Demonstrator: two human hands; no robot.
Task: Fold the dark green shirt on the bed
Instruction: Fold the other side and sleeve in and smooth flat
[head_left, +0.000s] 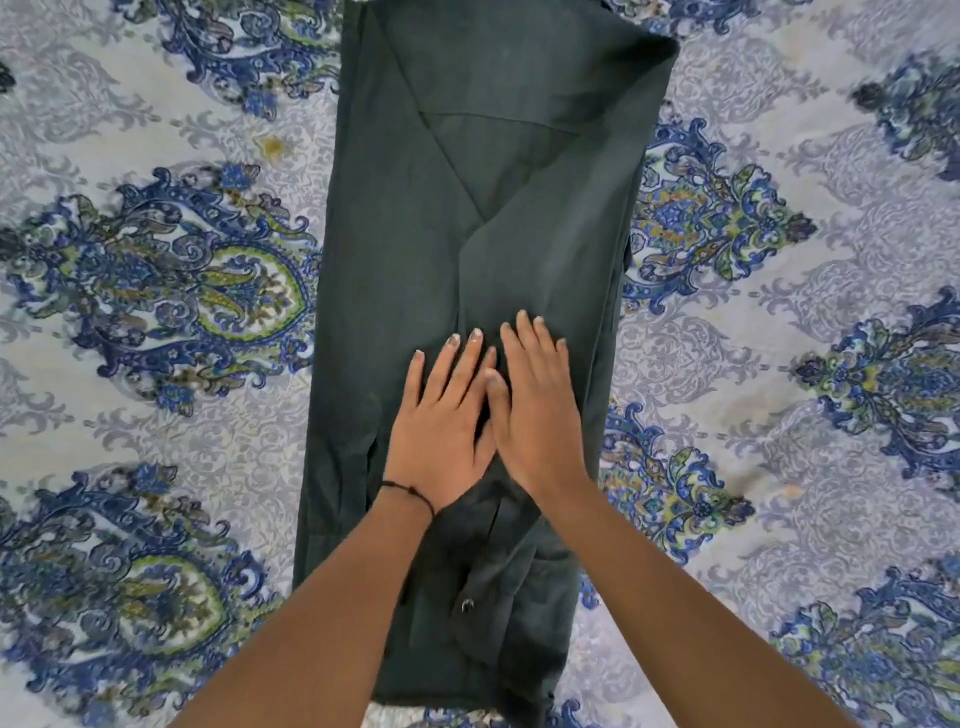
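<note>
The dark green shirt lies on the bed as a long narrow strip running away from me, its sides and sleeves folded inward over the middle. A cuff with a button shows near the close end. My left hand rests flat on the cloth with fingers spread, a thin black thread around its wrist. My right hand lies flat beside it, thumb touching the left hand. Both palms press on the shirt's lower middle and grip nothing.
The bedsheet is pale grey with blue and green paisley medallions and spreads on both sides of the shirt. A small yellowish stain marks it to the left of the shirt's far half.
</note>
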